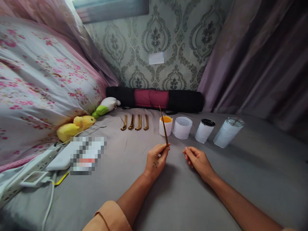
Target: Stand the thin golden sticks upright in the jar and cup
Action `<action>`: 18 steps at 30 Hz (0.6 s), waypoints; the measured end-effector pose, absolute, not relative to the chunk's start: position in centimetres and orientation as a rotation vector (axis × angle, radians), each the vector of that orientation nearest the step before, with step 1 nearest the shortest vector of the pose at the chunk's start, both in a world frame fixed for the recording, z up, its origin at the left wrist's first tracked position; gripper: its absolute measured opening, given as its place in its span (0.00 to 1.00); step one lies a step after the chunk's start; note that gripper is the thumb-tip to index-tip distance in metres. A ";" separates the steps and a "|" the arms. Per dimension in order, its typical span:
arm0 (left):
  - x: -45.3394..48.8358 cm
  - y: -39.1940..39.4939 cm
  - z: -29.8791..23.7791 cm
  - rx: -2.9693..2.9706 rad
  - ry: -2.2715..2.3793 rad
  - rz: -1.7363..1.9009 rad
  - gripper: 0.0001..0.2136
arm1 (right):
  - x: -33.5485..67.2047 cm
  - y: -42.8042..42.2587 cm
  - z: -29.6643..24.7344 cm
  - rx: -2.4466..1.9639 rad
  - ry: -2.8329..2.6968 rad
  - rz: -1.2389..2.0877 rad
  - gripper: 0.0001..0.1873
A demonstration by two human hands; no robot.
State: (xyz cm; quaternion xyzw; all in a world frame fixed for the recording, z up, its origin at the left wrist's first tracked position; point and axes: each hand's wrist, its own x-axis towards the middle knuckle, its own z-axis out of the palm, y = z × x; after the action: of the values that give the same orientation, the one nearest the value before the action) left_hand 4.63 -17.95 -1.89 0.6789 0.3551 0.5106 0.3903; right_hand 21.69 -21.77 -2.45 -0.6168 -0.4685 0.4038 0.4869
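My left hand (156, 162) is closed in a pinch round the near end of a slim brown stick (163, 123), which points up and away. The stick's far part crosses in front of a white-wrapped cup (162, 130) with a yellow-orange inside. To its right, my right hand (198, 162) hovers with curled fingers and thumb against the index finger; nothing shows in it. Beyond my hands are a wide white cup (182, 128), a white-wrapped can (204, 133) with a black top, and a white-wrapped glass jar (226, 133) with something thin at its mouth.
Several small bundles of brown-gold sticks with bent near ends (138, 122) lie in a row on the grey sheet (115, 199). Leftward are a yellow plush toy (74, 126), a power strip (19, 179), and a white cable (49, 205). A black-and-maroon roll (151, 98) lies along the wall.
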 end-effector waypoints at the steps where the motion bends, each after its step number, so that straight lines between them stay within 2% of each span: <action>1: 4.7 -18.1 -1.7 1.765 0.893 1.291 0.13 | 21.7 -21.8 -2.4 -1.495 -1.133 0.980 0.21; 18: 4.8 -18.6 -2.2 2.179 0.778 1.183 0.13 | 21.4 -22.2 -1.5 -1.437 -1.129 0.920 0.22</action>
State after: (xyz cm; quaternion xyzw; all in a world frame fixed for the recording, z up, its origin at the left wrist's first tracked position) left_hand 4.76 -18.64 -2.21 0.8078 0.2883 0.4386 0.2683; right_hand 21.39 -22.18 -1.48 -0.5996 -0.4709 0.3840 0.5208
